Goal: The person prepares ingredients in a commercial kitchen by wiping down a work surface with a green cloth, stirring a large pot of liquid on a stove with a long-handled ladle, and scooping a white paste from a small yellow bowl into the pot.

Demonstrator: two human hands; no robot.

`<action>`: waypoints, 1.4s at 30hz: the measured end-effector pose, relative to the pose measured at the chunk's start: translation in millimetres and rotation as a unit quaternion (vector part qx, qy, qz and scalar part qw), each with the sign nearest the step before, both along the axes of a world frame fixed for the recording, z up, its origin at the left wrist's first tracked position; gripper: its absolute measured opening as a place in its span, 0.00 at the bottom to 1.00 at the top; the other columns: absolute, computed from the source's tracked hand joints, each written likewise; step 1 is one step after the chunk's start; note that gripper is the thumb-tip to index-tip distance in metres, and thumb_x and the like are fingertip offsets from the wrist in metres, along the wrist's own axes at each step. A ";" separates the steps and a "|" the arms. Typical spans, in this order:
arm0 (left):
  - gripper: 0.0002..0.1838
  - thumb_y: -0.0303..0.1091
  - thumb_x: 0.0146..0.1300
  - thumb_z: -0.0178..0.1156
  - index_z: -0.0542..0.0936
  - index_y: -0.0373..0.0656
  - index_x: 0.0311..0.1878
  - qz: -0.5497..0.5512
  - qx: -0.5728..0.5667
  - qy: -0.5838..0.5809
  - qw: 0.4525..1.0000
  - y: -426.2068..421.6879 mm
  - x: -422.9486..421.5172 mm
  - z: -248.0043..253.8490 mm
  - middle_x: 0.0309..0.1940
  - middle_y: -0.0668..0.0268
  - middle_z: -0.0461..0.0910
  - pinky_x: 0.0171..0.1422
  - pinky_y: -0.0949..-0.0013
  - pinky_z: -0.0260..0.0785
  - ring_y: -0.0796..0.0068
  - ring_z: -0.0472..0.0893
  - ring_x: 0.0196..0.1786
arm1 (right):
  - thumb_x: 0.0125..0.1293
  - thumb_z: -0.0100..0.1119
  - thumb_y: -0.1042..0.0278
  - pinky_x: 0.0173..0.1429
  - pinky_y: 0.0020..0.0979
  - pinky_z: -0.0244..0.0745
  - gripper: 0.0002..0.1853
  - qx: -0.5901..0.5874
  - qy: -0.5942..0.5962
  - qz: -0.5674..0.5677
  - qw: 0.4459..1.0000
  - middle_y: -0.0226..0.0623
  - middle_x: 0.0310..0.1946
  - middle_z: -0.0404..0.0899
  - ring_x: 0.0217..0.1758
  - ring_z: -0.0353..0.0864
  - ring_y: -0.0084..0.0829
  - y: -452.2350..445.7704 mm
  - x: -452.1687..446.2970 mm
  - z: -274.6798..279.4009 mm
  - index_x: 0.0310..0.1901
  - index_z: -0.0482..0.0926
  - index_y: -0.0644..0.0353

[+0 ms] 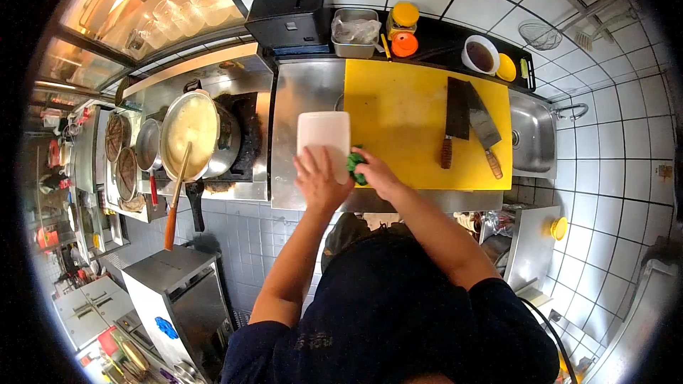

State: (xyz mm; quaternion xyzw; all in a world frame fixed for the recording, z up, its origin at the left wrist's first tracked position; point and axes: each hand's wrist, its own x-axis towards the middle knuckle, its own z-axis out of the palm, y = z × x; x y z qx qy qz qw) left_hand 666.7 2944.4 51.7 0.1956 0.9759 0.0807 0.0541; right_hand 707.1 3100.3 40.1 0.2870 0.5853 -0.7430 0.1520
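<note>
A white rectangular plastic tub or lid [324, 130] rests at the left edge of the yellow cutting board [405, 128], partly over the steel counter. My left hand [321, 179] lies on its near end with the fingers spread. Just to the right, my right hand [377, 174] has its fingers closed around a dark green crumpled bunch [355, 165]; whether it is leaves or a scrubber I cannot make out. The bunch is close against the white tub's right side. A cleaver [457, 117] and a second broad knife [484, 124] lie on the board's right part.
On the stove at left stands a pot [191, 128] of pale yellow liquid with a wooden-handled utensil [178, 206] in it. A steel sink [533, 139] is at right. Along the back are a black machine [290, 11], a metal container [354, 34] and a white bowl [481, 55].
</note>
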 end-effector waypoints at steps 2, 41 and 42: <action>0.53 0.63 0.50 0.65 0.60 0.49 0.76 0.026 -0.011 -0.025 0.999 -26.5 -17.8 1.0 0.76 0.43 0.51 0.62 0.29 0.60 0.30 0.48 0.77 | 0.56 0.54 0.72 0.61 0.30 0.69 0.35 0.072 0.038 0.056 0.995 0.43 0.58 0.76 0.57 0.75 0.34 -26.2 -17.1 -5.3 0.70 0.68 0.60; 0.51 0.57 0.49 0.66 0.61 0.48 0.75 -0.095 0.068 0.048 0.992 -14.3 -67.3 34.5 0.77 0.44 0.49 0.68 0.32 0.54 0.38 0.46 0.79 | 0.59 0.49 0.78 0.58 0.32 0.73 0.26 0.494 0.076 -0.341 0.796 0.40 0.49 0.79 0.50 0.78 0.32 194.7 157.5 28.0 0.61 0.75 0.62; 0.50 0.57 0.49 0.66 0.61 0.48 0.75 -0.101 0.052 0.054 0.992 -4.9 -66.0 36.8 0.77 0.44 0.50 0.67 0.31 0.54 0.38 0.47 0.79 | 0.59 0.50 0.77 0.58 0.33 0.73 0.26 0.474 0.069 -0.372 0.795 0.41 0.49 0.79 0.50 0.78 0.33 208.9 172.5 26.4 0.61 0.75 0.62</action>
